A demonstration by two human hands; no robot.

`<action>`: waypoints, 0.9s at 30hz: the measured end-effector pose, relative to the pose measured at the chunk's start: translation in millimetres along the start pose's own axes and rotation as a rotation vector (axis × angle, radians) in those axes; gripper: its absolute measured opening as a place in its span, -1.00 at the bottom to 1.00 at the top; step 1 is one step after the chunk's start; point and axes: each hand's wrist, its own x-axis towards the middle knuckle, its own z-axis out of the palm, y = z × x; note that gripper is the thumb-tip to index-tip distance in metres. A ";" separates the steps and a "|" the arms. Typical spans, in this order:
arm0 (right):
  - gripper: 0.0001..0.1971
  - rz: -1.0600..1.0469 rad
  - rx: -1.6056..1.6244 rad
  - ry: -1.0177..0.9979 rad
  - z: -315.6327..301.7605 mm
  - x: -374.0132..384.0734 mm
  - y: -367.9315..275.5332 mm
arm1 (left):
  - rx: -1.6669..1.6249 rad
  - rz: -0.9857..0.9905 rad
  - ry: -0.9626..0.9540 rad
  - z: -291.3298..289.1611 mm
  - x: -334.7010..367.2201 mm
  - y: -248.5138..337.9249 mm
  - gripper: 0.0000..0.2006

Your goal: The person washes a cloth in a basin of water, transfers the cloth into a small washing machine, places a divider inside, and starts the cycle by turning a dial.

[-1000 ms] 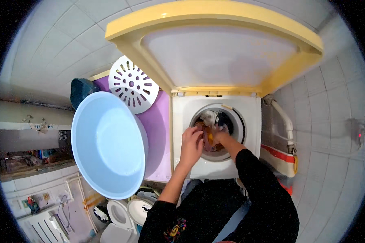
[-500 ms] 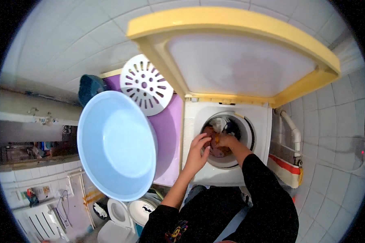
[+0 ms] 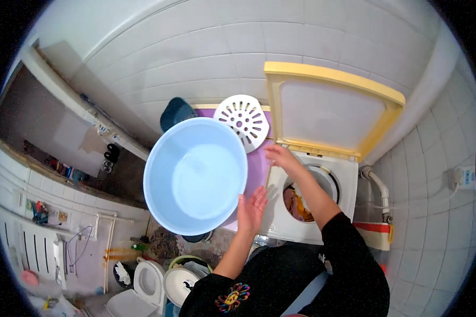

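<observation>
Pale blue basin [image 3: 157, 182], wide and round, on the lilac surface [image 3: 258, 165] to the left of the washing machine [image 3: 279, 216]. Just beside its right rim, the left hand [image 3: 252, 210], palm turned up, fingers stretched out and clasping nothing; touching the rim or not, cannot tell. Farther back, the right hand [image 3: 280, 157], near the white slotted disc [image 3: 243, 122], fingers loosely extended and slightly bent, seemingly with nothing in grip. Beneath the right forearm, inside the machine's round opening, pink and mustard clothes [image 3: 297, 207]. Behind that, the yellow-framed lid [image 3: 328, 111], standing upright. Behind the basin, a dark teal tub [image 3: 176, 112]. Right of the machine, a white pipe [image 3: 378, 190]; lower left, a toilet [image 3: 132, 304].
</observation>
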 end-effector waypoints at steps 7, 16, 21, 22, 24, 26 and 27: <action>-0.47 0.089 0.459 0.070 39.8 60.6 12.5 | -0.007 0.002 0.101 -10.9 -30.5 16.4 -0.50; -0.56 -0.610 -0.481 0.489 39.1 -17.1 13.8 | 0.038 0.011 0.026 -23.9 -46.9 17.1 -0.56; -0.63 -0.556 -0.354 0.613 11.3 -98.3 -15.3 | 0.320 -0.038 0.081 -46.7 -30.7 -10.3 -0.55; -0.64 -0.539 -0.354 0.654 2.2 -112.1 -18.2 | 0.520 0.004 0.098 -50.4 -26.1 -15.6 -0.52; -0.65 -0.500 -0.322 0.676 -12.6 -131.7 -21.1 | 0.822 0.031 0.073 -72.7 -7.7 -21.5 -0.44; -0.67 -0.413 -0.191 0.665 -39.2 -154.3 -14.4 | 0.798 -0.024 0.102 -52.0 -0.4 -26.4 -0.43; -0.67 -0.406 -0.190 0.692 -51.8 -162.5 -8.6 | 0.770 -0.049 0.156 -37.6 1.7 -26.9 -0.41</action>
